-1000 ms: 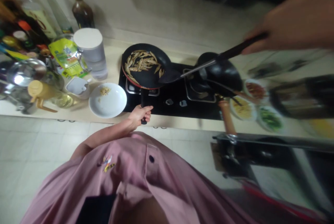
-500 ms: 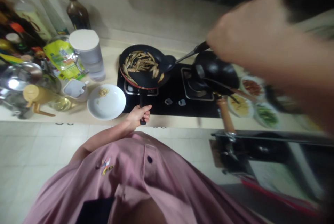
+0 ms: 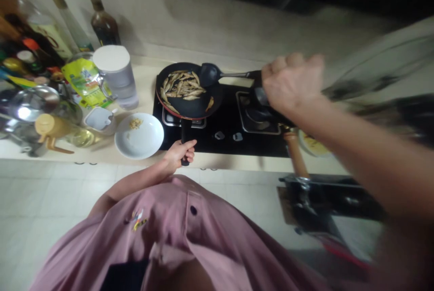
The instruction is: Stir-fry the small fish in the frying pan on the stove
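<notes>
My left hand (image 3: 179,153) is wrapped round the black handle of a frying pan (image 3: 190,109), which sits on the left burner. In the pan lie several small browned fish (image 3: 183,85), mostly heaped at the left and middle, with one piece apart at the right side. My right hand (image 3: 293,78) grips the dark handle of a black spatula (image 3: 210,74). The spatula's head is over the pan's right back part, close to the fish. Whether it touches them I cannot tell.
A wok with a wooden handle (image 3: 295,153) stands on the right, largely hidden by my right arm. Left of the stove (image 3: 217,146) are a white bowl (image 3: 145,139) with chopped bits, a water pitcher (image 3: 117,76), an oil jug (image 3: 56,128) and several bottles (image 3: 105,22).
My right hand has come lower, and the spatula head has shifted left and back over the pan. Fish at the right have moved toward the heap. My left hand keeps its hold.
</notes>
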`<act>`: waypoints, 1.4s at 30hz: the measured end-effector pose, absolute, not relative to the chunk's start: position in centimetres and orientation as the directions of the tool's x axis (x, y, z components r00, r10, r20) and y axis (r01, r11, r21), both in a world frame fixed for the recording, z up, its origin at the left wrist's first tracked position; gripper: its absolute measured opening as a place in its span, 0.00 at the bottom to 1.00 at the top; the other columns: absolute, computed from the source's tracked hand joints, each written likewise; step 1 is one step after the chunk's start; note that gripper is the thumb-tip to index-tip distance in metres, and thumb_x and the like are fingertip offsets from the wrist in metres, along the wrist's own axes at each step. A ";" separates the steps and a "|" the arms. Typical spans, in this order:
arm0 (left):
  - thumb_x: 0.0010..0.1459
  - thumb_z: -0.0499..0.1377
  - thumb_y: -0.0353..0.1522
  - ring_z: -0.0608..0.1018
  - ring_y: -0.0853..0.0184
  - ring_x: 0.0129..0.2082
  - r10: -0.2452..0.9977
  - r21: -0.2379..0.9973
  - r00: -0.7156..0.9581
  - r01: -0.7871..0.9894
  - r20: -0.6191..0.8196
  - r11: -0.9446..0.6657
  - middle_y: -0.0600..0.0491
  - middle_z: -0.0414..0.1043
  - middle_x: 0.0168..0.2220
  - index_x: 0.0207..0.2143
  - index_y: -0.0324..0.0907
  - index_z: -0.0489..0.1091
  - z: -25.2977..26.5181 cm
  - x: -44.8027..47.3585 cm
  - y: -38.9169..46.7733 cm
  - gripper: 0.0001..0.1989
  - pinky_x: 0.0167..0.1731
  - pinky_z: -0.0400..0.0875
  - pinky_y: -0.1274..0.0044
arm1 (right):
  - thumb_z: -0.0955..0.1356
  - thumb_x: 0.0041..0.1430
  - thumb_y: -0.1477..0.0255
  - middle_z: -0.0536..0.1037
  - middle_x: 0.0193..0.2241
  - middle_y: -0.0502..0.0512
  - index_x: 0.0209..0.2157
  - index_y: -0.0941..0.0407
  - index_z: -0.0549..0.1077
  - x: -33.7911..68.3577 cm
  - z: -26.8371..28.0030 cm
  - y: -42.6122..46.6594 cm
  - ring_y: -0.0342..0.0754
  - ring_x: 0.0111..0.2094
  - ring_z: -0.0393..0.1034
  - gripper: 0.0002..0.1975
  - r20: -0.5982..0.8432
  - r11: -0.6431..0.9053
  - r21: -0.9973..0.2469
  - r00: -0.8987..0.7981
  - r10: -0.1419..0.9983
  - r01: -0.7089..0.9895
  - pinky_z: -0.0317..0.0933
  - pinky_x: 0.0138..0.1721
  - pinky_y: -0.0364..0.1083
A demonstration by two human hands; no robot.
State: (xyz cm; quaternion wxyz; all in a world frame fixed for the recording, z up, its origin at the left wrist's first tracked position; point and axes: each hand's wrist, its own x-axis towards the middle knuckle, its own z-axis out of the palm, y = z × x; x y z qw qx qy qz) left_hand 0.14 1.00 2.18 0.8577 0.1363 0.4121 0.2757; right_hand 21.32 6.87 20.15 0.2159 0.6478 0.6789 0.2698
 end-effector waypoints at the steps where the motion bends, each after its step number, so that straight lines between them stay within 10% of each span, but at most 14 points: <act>1: 0.49 0.66 0.31 0.55 0.82 0.15 0.586 0.463 0.507 -0.359 -0.632 0.810 0.62 0.52 0.19 0.25 0.41 0.54 2.2 0.2 1.0 0.19 0.14 0.46 0.85 | 0.50 0.65 0.79 0.71 0.41 0.68 0.45 0.67 0.69 21.9 19.9 6.4 0.55 0.45 0.61 0.20 0.068 0.017 0.622 -0.075 0.995 0.783 0.46 0.36 0.51; 10: 0.49 0.66 0.31 0.55 0.82 0.14 0.592 0.467 0.516 -0.365 -0.619 0.806 0.63 0.50 0.18 0.25 0.41 0.53 1.5 0.2 1.1 0.20 0.14 0.45 0.85 | 0.55 0.65 0.77 0.70 0.43 0.75 0.53 0.68 0.65 26.2 17.3 6.2 0.56 0.45 0.64 0.19 0.095 -0.233 0.417 0.213 0.972 0.879 0.44 0.35 0.51; 42: 0.50 0.66 0.32 0.54 0.82 0.13 0.570 0.446 0.511 -0.356 -0.643 0.821 0.64 0.50 0.18 0.25 0.41 0.54 1.2 0.0 1.2 0.19 0.13 0.44 0.86 | 0.57 0.65 0.65 0.72 0.45 0.64 0.55 0.53 0.66 25.3 11.6 7.4 0.52 0.36 0.65 0.20 0.082 -0.044 0.297 0.021 0.996 0.954 0.47 0.30 0.47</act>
